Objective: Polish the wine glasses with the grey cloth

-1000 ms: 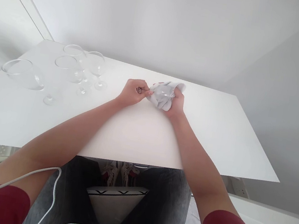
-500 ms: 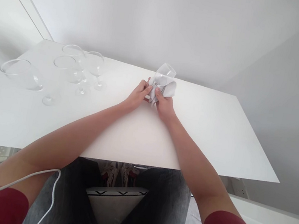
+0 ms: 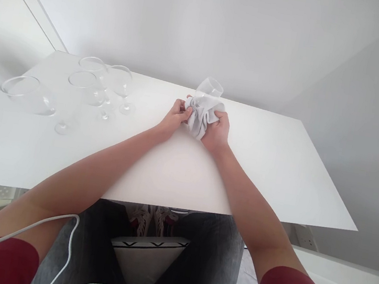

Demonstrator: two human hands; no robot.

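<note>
A clear wine glass (image 3: 209, 88) is held above the white table (image 3: 278, 176), its bowl tilted up and away from me. A light grey cloth (image 3: 201, 115) is bunched around the glass's lower part. My right hand (image 3: 217, 132) is closed around the cloth and the glass inside it. My left hand (image 3: 175, 116) pinches the glass's stem or foot at the cloth's left edge; the exact grip is hidden.
Several empty wine glasses stand at the table's far left: a large one (image 3: 28, 94), one behind it (image 3: 86, 86) and another (image 3: 121, 83). A white cable (image 3: 64, 237) hangs near my lap. The wall rises right behind the table.
The glass was lying sideways wrapped in the cloth; it now points upward with its bowl free. My right hand shifted its grip lower on the cloth.
</note>
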